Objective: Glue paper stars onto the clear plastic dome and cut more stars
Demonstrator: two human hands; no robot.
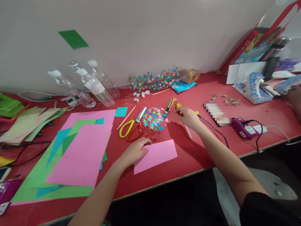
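My left hand (136, 151) rests on the left end of a small pink paper rectangle (160, 153), fingers curled at its upper edge. Farther right, my right hand (189, 116) is closed over a yellow corded tool (196, 112) that looks like a glue gun; the palm hides most of it. A clear round piece with colourful star stickers (155, 118) sits between the hands. Scissors (134, 125) with yellow and red handles lie left of it. Behind it is a yellow and black utility knife (169, 104). A striped straw (188, 131) lies below my right hand.
Large coloured sheets (80, 153) cover the table's left side. Several plastic bottles (96, 88) and a star-covered bottle (152, 80) line the wall. At right are a phone (217, 114), a purple power box (244, 128) with cords, and another person's hand (293, 97).
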